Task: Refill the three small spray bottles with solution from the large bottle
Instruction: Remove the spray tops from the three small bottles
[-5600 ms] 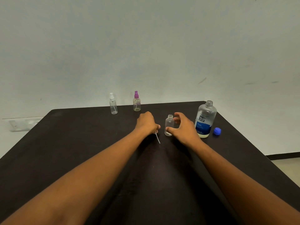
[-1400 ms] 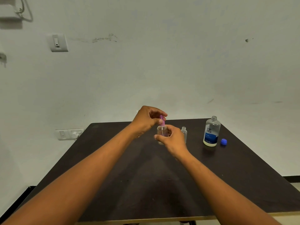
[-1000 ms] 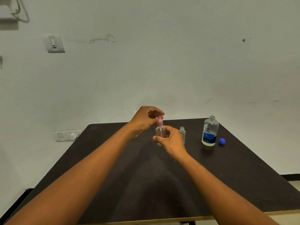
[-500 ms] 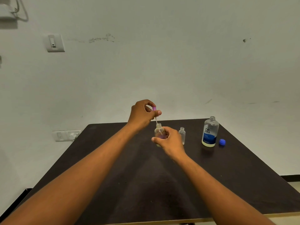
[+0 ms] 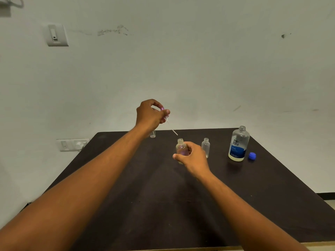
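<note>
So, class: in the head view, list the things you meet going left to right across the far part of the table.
Partly hidden small bottle → pink spray head in the left hand → open bottle in the right hand → empty small bottle → large bottle → blue cap.

We face a plain pale wall [image 5: 199,69], evenly lit and matte, with a smudged dark streak [image 5: 113,31] high up and a small dark mark [image 5: 283,36] far to the right. A white switch plate [image 5: 56,34] sits on the upper left, and a cable with some fitting [image 5: 10,4] shows at the top left corner, too cropped to identify. Lower down, a socket plate [image 5: 73,144] is fixed just beside the worktop's far left corner. The worktop [image 5: 163,205] is dark brown with a lighter front edge. At the right we see a dark skirting strip [image 5: 325,195] and a bit of pale floor [image 5: 330,203].
</note>
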Demonstrator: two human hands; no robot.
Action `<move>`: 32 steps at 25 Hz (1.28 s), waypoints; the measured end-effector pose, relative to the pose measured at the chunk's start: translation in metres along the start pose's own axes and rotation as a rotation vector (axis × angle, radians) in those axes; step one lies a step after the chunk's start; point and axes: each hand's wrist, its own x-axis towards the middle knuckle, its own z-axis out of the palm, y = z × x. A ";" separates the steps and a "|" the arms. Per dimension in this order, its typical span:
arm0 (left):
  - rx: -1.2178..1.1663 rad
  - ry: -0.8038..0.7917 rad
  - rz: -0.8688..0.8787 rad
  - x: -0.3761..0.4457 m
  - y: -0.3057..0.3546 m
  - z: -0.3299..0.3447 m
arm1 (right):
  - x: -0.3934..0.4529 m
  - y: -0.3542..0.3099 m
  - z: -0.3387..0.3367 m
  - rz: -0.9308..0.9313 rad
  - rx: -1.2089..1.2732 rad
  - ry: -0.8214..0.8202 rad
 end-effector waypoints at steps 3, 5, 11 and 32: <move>-0.014 -0.017 -0.042 0.009 -0.018 0.000 | 0.007 0.008 0.003 0.006 -0.016 -0.004; 0.002 -0.043 -0.068 0.013 -0.034 0.004 | 0.015 0.013 0.004 0.012 -0.022 -0.005; 0.079 -0.123 -0.134 0.021 -0.085 0.024 | 0.052 0.024 0.008 -0.008 -0.056 0.011; 0.256 -0.300 -0.211 0.033 -0.164 0.059 | 0.089 0.054 0.049 0.080 -0.246 -0.039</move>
